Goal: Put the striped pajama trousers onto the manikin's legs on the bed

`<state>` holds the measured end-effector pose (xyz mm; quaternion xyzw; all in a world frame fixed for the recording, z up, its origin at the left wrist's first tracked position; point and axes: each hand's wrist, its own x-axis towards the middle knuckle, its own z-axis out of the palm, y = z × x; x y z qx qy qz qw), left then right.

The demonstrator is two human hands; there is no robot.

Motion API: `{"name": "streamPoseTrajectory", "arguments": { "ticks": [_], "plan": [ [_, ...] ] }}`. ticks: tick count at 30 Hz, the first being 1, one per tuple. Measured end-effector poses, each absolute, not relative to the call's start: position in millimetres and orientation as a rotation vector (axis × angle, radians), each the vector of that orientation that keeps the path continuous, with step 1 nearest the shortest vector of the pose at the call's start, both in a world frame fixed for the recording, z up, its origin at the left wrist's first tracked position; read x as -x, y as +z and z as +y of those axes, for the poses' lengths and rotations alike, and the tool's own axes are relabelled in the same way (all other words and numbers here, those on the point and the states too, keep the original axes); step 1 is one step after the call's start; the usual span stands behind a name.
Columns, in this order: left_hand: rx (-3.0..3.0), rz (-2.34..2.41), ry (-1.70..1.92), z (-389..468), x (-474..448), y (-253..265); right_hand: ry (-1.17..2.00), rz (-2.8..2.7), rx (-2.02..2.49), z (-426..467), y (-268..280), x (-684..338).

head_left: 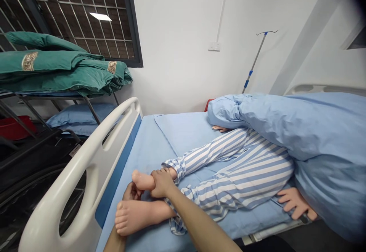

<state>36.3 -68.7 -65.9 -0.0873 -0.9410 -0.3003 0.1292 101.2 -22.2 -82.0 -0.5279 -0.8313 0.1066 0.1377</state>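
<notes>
A care manikin in blue-and-white striped trousers (237, 168) lies on the bed, its legs toward the footboard. My right hand (163, 183) is wrapped over the ankle of its far foot (143, 180). At the toe end of that foot, my left hand (132, 192) has its fingers curled against the sole; part of the hand and forearm is hidden behind the manikin's near foot (133, 215). The near foot rests across my left forearm. A blue quilt (286, 126) covers the manikin's upper body, and one manikin hand (296, 202) sticks out at the bed's near edge.
The white footboard (85, 160) rises at the left, close to my left hand. Beyond it are a wheelchair (37, 175) and a rack with folded green bedding (63, 69). An IV pole (254, 61) stands by the wall. Light blue sheet (183, 130) covers the mattress.
</notes>
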Motion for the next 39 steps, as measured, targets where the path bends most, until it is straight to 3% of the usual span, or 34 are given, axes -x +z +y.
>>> {"name": "streamPoseTrajectory", "arguments": {
  "ticks": [15,23,31,39],
  "plan": [
    [0.244,-2.681,-0.983,-67.0,-33.3,-71.7,0.267,-2.391,1.501,-19.2,-91.2,-100.5],
    [0.269,-2.715,-0.859,-69.2,-35.3,-69.3,0.253,-2.378,1.490,-19.5,-90.5,-101.1],
    [0.318,-2.627,-1.181,-77.7,-42.2,-56.5,0.335,-2.383,1.528,-23.0,-82.8,-100.5],
    [0.409,-2.613,-0.971,-81.9,-41.1,-58.8,0.312,-2.362,1.424,-53.0,-64.9,-109.4]
  ]
}}
